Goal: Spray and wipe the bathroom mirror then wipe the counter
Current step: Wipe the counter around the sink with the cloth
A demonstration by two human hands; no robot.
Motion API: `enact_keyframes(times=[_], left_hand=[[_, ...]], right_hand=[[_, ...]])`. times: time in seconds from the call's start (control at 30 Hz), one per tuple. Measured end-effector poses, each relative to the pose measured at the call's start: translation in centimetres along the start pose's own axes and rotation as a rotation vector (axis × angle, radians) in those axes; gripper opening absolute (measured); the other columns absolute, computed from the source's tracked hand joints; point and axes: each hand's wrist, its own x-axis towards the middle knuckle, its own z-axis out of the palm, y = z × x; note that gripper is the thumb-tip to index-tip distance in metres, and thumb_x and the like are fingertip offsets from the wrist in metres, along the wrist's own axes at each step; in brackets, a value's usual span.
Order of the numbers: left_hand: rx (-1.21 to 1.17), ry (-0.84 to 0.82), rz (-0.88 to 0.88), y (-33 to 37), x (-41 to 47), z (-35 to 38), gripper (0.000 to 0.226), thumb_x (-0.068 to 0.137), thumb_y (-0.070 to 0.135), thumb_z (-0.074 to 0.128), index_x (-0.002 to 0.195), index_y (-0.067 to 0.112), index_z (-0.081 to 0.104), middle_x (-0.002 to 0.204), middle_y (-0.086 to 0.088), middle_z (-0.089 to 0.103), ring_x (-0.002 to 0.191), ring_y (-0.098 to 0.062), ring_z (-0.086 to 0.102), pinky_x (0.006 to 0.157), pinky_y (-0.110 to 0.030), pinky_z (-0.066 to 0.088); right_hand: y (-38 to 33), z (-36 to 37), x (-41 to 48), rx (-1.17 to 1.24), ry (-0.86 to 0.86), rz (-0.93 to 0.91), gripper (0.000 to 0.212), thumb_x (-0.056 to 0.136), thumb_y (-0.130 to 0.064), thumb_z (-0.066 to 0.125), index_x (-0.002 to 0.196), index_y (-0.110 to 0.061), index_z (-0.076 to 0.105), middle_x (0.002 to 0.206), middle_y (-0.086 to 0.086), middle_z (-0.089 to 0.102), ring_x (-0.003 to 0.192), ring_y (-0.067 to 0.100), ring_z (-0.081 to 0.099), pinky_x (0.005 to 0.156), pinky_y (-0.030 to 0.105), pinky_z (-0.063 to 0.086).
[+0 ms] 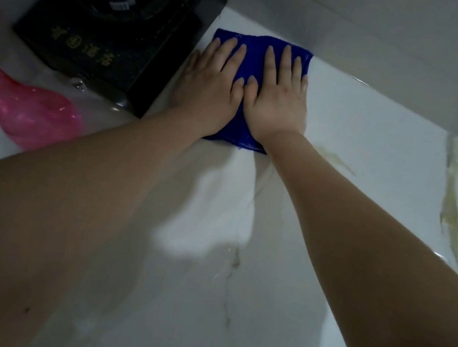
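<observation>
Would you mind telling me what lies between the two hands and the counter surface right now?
In the head view, a folded blue cloth lies flat between the left hand, the right hand and the white counter.

The tabletop (374, 174) is glossy white stone with faint yellowish veins. A blue cloth (256, 52) near its back edge looks soft and napped. The pink bottle (33, 114) is translucent, shiny plastic; the black box (140, 44) glossy.

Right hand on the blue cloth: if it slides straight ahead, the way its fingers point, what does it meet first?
Probably the wall behind the counter. The right hand lies flat on the blue cloth, whose far edge seems almost against it; depth is uncertain.
</observation>
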Motion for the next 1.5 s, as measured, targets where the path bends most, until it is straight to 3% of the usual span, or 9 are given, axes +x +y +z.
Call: enact_keyframes(times=[0.53,0.7,0.97,1.2,1.5], left_hand=[[0.031,0.029,-0.095,0.4,-10.7,-0.2,0.053,0.099,0.025,0.033,0.148,0.008,0.022,0.155,-0.012,0.02,0.143,-0.027,0.018,0.117,-0.039,0.016],[-0.007,0.072,-0.235,2.3,-15.9,0.4,0.053,0.099,0.027,0.03,0.148,0.009,0.021,0.156,-0.011,0.019,0.144,-0.026,0.017,0.117,-0.041,0.016],[-0.028,0.151,-0.431,6.1,-25.3,0.8,0.057,0.094,0.031,0.022,0.142,0.005,0.036,0.149,-0.015,0.035,0.138,-0.032,0.032,0.11,-0.048,0.031],[0.013,0.035,-0.343,4.8,-23.6,0.6,0.06,0.092,0.032,0.022,0.143,0.003,0.032,0.15,-0.018,0.032,0.14,-0.033,0.026,0.115,-0.044,0.023],[-0.035,0.009,-0.21,2.7,-11.5,0.1,0.063,0.09,0.035,0.016,0.147,0.008,0.025,0.154,-0.012,0.024,0.143,-0.029,0.018,0.116,-0.044,0.019]], right_hand=[[-1.4,0.7,-10.3,0.052,-0.067,-0.143,0.057,0.101,-0.038,0.02,0.152,-0.015,0.011,0.16,0.011,0.001,0.148,0.027,-0.003,0.119,0.039,-0.004],[-1.1,0.1,-13.8,0.043,-0.117,-0.255,0.057,0.101,-0.038,0.021,0.153,-0.015,0.01,0.16,0.011,0.0,0.148,0.026,-0.004,0.119,0.038,-0.004],[-0.7,-0.4,-20.6,0.028,-0.213,-0.438,0.057,0.101,-0.037,0.024,0.153,-0.016,0.009,0.161,0.008,0.002,0.148,0.022,-0.004,0.12,0.038,-0.003],[-0.3,0.0,-20.3,0.024,-0.203,-0.393,0.057,0.101,-0.035,0.022,0.153,-0.018,0.006,0.161,0.006,0.002,0.148,0.021,-0.004,0.119,0.036,-0.006],[0.5,-0.2,-9.8,0.017,-0.126,-0.22,0.058,0.1,-0.036,0.022,0.153,-0.018,0.007,0.161,0.006,0.001,0.148,0.02,-0.005,0.12,0.038,-0.006]])
